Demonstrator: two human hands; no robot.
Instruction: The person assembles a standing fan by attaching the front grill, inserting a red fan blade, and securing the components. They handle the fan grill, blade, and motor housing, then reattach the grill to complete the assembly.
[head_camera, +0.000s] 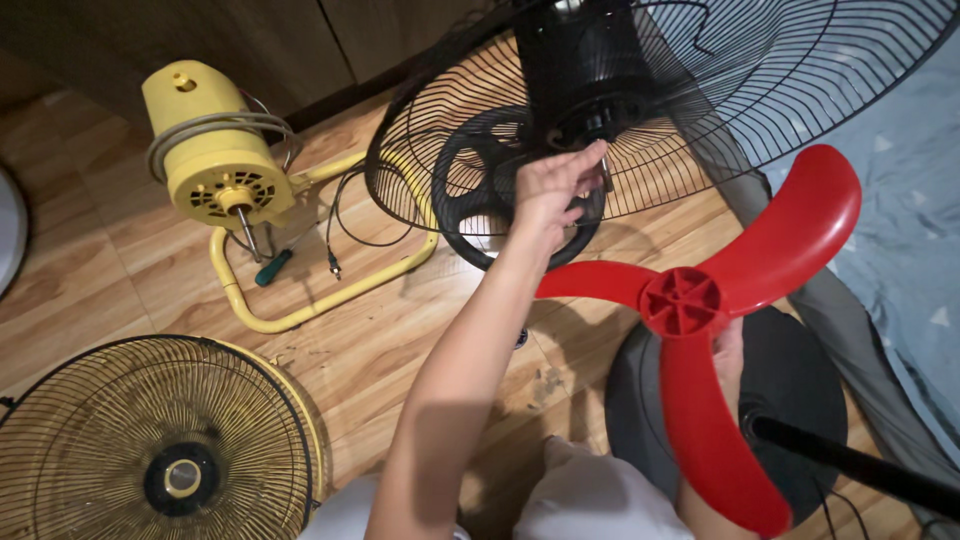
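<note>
My left hand (550, 190) reaches up to the hub and shaft (598, 125) of a black fan motor, fingers pinched at the centre of the black wire rear guard (740, 90). My right hand (728, 355) is mostly hidden behind a red three-bladed fan propeller (700, 300), which it holds from underneath, hub side facing me. Below it sits the fan's round black base (800, 380) with a black pole (860, 465).
A yellow fan motor (215, 150) on a yellow tube frame (300, 310) lies on the wooden floor, with a green-handled screwdriver (272, 267) beside it. A gold wire guard (150, 450) lies at the lower left. A light blue sheet (915, 210) lies at the right.
</note>
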